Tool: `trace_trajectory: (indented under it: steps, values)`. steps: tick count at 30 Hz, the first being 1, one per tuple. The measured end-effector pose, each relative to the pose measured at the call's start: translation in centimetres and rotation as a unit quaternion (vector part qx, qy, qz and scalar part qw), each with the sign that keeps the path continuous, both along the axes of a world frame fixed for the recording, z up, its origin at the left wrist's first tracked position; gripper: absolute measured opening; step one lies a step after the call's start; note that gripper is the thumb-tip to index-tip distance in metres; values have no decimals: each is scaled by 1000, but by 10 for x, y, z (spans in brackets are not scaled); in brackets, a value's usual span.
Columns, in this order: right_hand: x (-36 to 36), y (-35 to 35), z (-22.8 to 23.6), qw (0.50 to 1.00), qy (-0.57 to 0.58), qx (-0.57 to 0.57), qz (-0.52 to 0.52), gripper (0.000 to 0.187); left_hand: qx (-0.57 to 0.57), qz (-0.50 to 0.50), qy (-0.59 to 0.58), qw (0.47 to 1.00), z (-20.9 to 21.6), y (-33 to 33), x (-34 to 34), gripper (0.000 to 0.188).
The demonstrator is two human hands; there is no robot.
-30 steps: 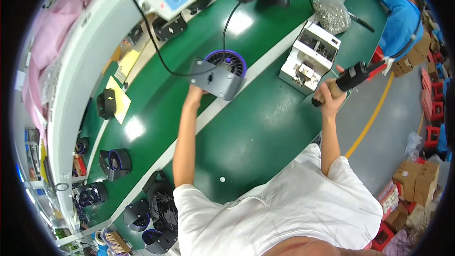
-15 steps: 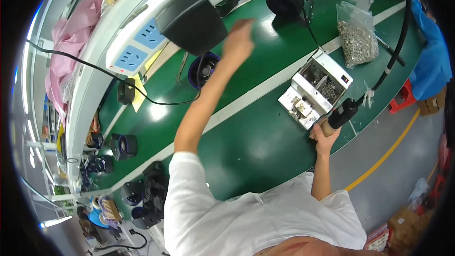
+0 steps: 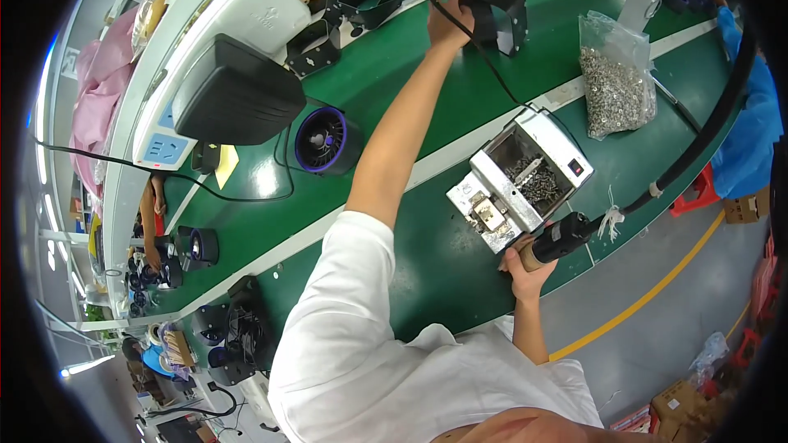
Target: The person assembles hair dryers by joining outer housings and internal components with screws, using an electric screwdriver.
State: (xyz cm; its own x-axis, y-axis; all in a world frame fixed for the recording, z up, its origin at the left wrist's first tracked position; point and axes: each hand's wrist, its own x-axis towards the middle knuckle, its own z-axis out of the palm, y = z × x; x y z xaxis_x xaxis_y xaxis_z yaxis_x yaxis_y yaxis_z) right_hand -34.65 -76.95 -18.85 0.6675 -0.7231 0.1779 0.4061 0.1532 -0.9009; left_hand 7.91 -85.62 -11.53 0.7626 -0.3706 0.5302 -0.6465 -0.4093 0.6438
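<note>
My left hand (image 3: 448, 21) is stretched out to the far side of the green bench, its fingers closed on the near-left edge of a black U-shaped bracket with a round part (image 3: 502, 20). Some fingertips are hidden behind it. In my right hand (image 3: 527, 274) is a black and tan electric screwdriver (image 3: 560, 238), held by its tan end, low beside the screw feeder (image 3: 566, 148). The white feeder has a tray of loose small screws (image 3: 538, 183). The screwdriver's tip is hidden by my hand and the feeder.
A purple-rimmed black fan (image 3: 322, 141) sits left of my left forearm. Black brackets (image 3: 365, 2) lie along the back edge. A clear bag of small metal parts (image 3: 617, 86) stands beyond the feeder. A black adapter (image 3: 238, 92) juts from a power strip (image 3: 168, 146); cables hang across.
My left hand has moved far and right, from above the bench onto the black bracket. My right hand still holds the screwdriver beside the feeder. The whole view has shifted.
</note>
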Motion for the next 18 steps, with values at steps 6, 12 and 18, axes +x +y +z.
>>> trace_trajectory:
  steps: [6, 12, 18]
  values:
    - [-9, 2, -2, 999, 20, 4, -25, 72, -105, 123, 38, 986, -32, 44, -40, 52]
    - [-7, 13, 39, 997, -6, -58, -56, 71, -234, 83, -73, 966, -66, 164, -32, 55]
    - [25, 23, 101, 983, -100, -135, -76, 66, -219, -4, -129, 967, -21, 291, -168, 45]
